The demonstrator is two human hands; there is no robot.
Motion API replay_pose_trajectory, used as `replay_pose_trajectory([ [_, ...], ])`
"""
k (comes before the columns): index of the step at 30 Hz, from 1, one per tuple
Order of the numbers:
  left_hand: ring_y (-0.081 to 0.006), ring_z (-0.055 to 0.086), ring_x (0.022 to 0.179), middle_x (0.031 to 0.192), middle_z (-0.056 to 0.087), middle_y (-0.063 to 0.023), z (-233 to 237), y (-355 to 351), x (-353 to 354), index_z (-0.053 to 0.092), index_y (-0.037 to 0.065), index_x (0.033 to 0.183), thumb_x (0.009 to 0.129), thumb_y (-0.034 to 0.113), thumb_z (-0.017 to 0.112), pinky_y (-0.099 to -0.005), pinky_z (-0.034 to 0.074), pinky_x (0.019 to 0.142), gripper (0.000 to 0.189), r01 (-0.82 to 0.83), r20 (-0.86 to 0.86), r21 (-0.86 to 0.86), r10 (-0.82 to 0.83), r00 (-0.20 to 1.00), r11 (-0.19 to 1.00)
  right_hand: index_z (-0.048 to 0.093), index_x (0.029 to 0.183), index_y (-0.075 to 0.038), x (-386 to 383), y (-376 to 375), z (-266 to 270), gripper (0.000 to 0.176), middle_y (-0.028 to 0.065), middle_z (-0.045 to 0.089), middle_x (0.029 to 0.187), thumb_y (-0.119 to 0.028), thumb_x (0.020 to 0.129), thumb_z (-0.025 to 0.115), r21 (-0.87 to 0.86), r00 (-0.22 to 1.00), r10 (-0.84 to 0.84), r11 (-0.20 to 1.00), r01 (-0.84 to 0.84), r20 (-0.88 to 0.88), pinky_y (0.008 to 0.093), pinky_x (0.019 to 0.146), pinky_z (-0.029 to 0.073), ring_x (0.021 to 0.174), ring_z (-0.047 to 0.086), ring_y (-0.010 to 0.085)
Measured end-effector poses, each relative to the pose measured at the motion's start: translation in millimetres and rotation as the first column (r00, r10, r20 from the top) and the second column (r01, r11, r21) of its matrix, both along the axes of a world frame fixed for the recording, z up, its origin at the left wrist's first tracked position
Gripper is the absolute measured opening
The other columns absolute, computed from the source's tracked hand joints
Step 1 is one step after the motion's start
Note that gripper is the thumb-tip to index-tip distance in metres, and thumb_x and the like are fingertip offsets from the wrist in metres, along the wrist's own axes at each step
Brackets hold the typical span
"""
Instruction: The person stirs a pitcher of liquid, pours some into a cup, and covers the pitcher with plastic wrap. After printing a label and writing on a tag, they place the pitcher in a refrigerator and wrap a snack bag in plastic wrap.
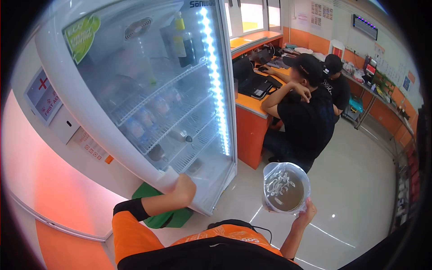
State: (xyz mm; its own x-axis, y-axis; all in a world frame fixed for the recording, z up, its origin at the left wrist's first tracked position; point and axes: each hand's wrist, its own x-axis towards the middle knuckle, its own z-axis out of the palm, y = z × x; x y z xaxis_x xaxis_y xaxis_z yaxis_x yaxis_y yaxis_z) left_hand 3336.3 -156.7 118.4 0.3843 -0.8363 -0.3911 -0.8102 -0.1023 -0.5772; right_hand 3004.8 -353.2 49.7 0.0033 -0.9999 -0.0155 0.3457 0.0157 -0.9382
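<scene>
Two seated people in black shirts and black caps, side by side at an orange-fronted desk [249, 130]. Nearer person [306, 117] leans on the desk, one arm raised to the head; second person [337, 85] just behind, partly hidden. Dark laptop-like devices [258, 85] lie on the desk before them. Bright windows [252, 15] above the desk's far end. First-aid cabinet [42, 96], red cross on it, fixed to the left wall; label strip [92, 146] lower down. Green bin [166, 216] on the glossy pale floor [355, 189]. Cluttered bench [382, 99] along the right wall, posters [317, 13] and a blue-lit display [364, 26] above.
</scene>
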Motion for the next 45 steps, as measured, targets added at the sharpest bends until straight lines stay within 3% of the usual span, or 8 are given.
replay_pose_trajectory([
  [11,-0.0304,0.057,0.092,0.102,0.059,-0.0098,-4,-110,-191,0.058,0.003,0.114,0.09,0.041,0.045,-0.0558,0.031,0.09,0.048,0.562,0.079,-0.107,-0.557,0.827,0.82,0.06,0.084,0.004,-58,27,10,0.029,0.0081,0.059,0.08,-0.025,0.085,0.056,0.013,0.923,-0.38,0.925,0.38,0.068,0.0295,0.068,0.044,0.076,0.056,0.0152],
  [13,-0.0316,0.057,0.097,0.11,0.057,-0.0161,-1,-129,-207,0.054,0.0,0.12,0.092,0.043,0.038,-0.0533,0.025,0.098,0.053,0.512,-0.461,-0.236,-0.559,0.689,0.826,0.061,0.09,0.006,-83,30,-5,0.031,0.0102,0.06,0.087,-0.024,0.085,0.056,0.008,0.907,-0.418,0.909,0.418,0.058,0.0306,0.075,0.043,0.083,0.056,0.017],
  [16,-0.0298,0.042,0.122,0.129,0.047,-0.0177,-34,-150,-215,0.048,-0.001,0.126,0.087,0.033,0.04,-0.0509,0.012,0.108,0.052,0.824,0.415,0.328,-0.854,0.314,0.463,0.058,0.104,0.007,-117,42,-16,0.042,0.0126,0.061,0.097,-0.031,0.088,0.05,-0.001,0.929,-0.369,0.929,0.369,-0.03,0.031,0.077,0.046,0.09,0.059,0.0191],
  [18,-0.0299,0.035,0.128,0.135,0.043,-0.0142,-49,-174,-224,0.046,0.0,0.128,0.087,0.031,0.039,-0.0505,0.01,0.109,0.052,0.812,0.528,0.379,-0.824,0.203,0.443,0.059,0.103,0.006,-132,52,-23,0.042,0.0121,0.061,0.096,-0.032,0.088,0.05,0.001,0.897,-0.436,0.899,0.437,-0.066,0.0305,0.075,0.046,0.088,0.059,0.0189],
  [28,-0.0276,0.015,0.137,0.147,0.023,-0.0081,-47,-274,-241,0.029,0.004,0.139,0.089,0.035,0.036,-0.0451,0.001,0.113,0.059,0.915,0.63,-0.075,-0.692,0.351,0.396,0.057,0.103,0.003,-155,80,-38,0.044,0.0098,0.058,0.102,-0.037,0.084,0.055,0.053,0.693,-0.703,0.695,0.717,-0.16,0.0315,0.079,0.045,0.095,0.056,0.0194],
  [37,-0.0262,0.014,0.137,0.144,0.028,-0.0096,-55,-348,-238,0.039,0.005,0.13,0.086,0.036,0.043,-0.0424,-0.001,0.113,0.055,0.936,0.594,-0.19,-0.724,0.35,0.297,0.053,0.105,0.0,-137,69,-51,0.04,0.0097,0.055,0.106,-0.033,0.083,0.057,0.251,0.853,-0.516,0.819,0.517,-0.074,0.0331,0.086,0.041,0.103,0.052,0.0204],
  [42,-0.0281,0.03,0.129,0.131,0.042,-0.0128,-52,-333,-207,0.048,0.002,0.118,0.084,0.026,0.051,-0.041,0.019,0.109,0.042,0.594,0.034,-0.785,-0.945,0.326,0.176,0.053,0.1,-0.003,-124,50,-84,0.033,0.0084,0.054,0.102,-0.031,0.083,0.058,0.231,0.927,-0.367,0.898,0.375,-0.078,0.0309,0.083,0.041,0.101,0.052,0.0186],
  [45,-0.0303,0.042,0.118,0.12,0.049,-0.0166,-48,-278,-161,0.052,-0.001,0.112,0.088,0.025,0.047,-0.0411,0.03,0.102,0.035,-0.038,-0.422,-0.903,-0.87,0.257,0.427,0.043,0.064,-0.01,-77,27,-58,0.029,-0.0013,0.043,0.061,-0.027,0.082,0.058,0.179,0.9,-0.435,0.883,0.433,-0.032,0.0225,0.044,0.024,0.052,0.04,0.0067],
])
